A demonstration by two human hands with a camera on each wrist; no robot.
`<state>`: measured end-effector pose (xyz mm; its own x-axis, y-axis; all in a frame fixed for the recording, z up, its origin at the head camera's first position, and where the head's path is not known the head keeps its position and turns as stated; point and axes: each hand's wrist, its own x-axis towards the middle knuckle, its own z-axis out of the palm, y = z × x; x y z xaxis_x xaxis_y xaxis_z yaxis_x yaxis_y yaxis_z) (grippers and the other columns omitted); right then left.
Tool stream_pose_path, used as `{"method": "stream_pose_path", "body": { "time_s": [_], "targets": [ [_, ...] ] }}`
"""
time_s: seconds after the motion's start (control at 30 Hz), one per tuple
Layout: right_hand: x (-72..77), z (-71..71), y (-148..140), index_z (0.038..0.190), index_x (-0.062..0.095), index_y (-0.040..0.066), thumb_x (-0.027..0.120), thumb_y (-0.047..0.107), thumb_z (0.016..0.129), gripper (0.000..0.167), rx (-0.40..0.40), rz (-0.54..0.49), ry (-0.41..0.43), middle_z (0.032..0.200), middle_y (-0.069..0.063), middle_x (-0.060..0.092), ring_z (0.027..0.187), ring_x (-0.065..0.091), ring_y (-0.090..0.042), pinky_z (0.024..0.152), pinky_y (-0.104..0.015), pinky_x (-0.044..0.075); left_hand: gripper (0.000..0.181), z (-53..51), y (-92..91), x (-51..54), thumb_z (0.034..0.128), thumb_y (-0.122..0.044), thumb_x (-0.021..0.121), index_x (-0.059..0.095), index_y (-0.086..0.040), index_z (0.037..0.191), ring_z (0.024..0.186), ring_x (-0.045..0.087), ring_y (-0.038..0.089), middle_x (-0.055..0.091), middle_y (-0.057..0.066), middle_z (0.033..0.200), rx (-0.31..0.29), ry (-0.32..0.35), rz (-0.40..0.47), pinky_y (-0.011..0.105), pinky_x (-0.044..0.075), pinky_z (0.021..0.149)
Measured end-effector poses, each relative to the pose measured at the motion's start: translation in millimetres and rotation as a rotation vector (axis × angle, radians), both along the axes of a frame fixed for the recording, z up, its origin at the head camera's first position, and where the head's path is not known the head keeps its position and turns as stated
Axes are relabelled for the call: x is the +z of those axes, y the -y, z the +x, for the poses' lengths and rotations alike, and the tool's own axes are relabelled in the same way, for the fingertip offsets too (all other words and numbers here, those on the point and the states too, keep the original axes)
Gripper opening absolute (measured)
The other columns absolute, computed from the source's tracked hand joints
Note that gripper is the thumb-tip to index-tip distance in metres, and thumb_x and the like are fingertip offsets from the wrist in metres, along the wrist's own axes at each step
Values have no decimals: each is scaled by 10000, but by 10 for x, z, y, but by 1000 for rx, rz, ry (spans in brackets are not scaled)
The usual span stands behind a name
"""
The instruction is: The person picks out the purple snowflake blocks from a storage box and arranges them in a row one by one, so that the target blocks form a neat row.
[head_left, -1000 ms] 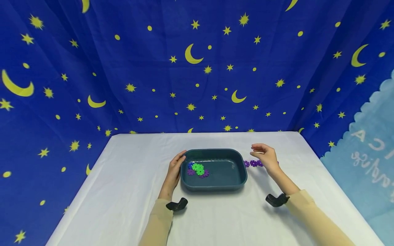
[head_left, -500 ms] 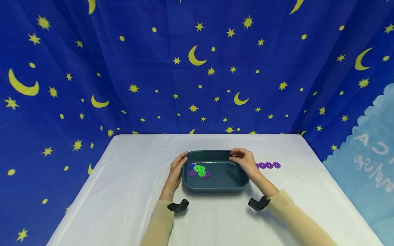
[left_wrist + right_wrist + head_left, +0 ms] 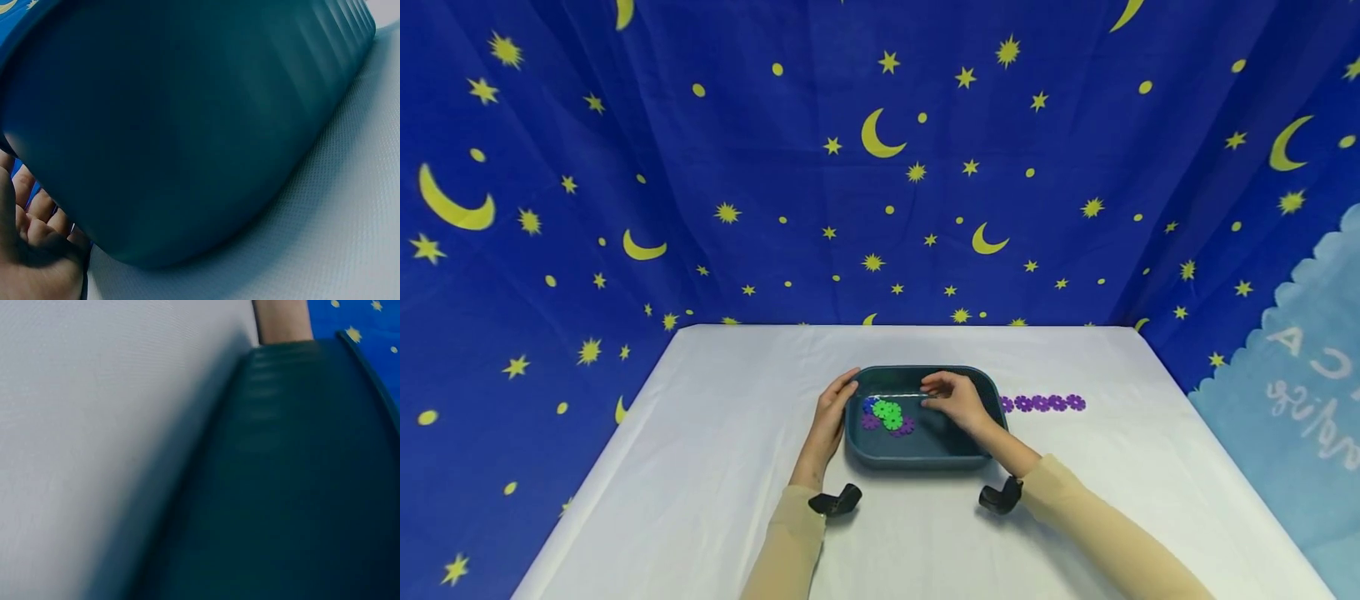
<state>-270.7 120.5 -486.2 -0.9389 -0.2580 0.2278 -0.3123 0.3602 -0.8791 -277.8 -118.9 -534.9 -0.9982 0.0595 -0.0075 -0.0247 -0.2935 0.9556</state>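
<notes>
A dark teal plastic tub (image 3: 925,461) stands on the table. My left hand (image 3: 829,417) grips its left end, fingers along the outside near the far corner; the left wrist view shows curled fingers (image 3: 41,206) against the wall. Over the tub's right half hovers my right hand (image 3: 958,402), fingers loosely bent towards the thumb, with nothing visible between them. In the tub's left part lie flower-shaped plastic discs: green discs (image 3: 889,414) on top, purple discs (image 3: 904,427) and a blue disc (image 3: 870,405) around them. The right wrist view shows mostly the tub's outer wall (image 3: 281,475).
Right of the tub, a straight row of several purple flower discs (image 3: 1049,403) lies on the white tablecloth (image 3: 1135,467). A blue curtain (image 3: 775,167) with stars and moons hangs behind and beside the table. A light blue panel (image 3: 1311,350) is at the right.
My right hand has moved left from above the purple row, across the tub's right rim, to over the tub's inside. The whole row now shows. My left hand keeps its grip.
</notes>
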Motion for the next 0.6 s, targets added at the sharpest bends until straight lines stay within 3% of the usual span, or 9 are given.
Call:
{"method": "stream_pose_path", "body": {
  "time_s": [0.37, 0.6],
  "targets": [
    [-74, -7, 141, 1107, 592, -137, 765, -77, 692, 454, 250, 246, -25, 948, -240, 685, 889, 648, -334, 781, -314, 556, 463, 13, -1, 26, 1001, -177, 479, 406, -7, 1426, 1442, 229, 216, 312, 123, 1543, -16, -17, 15, 404, 174, 1196],
    [-140, -31, 171, 1103, 625, -80, 818, -27, 648, 497, 268, 339, -48, 931, -162, 698, 874, 642, -252, 776, -247, 534, 453, 8, -7, 24, 998, -176, 485, 424, -13, 1416, 1421, 275, 207, 348, 126, 1524, -7, -7, 7, 344, 243, 1169]
  ]
}}
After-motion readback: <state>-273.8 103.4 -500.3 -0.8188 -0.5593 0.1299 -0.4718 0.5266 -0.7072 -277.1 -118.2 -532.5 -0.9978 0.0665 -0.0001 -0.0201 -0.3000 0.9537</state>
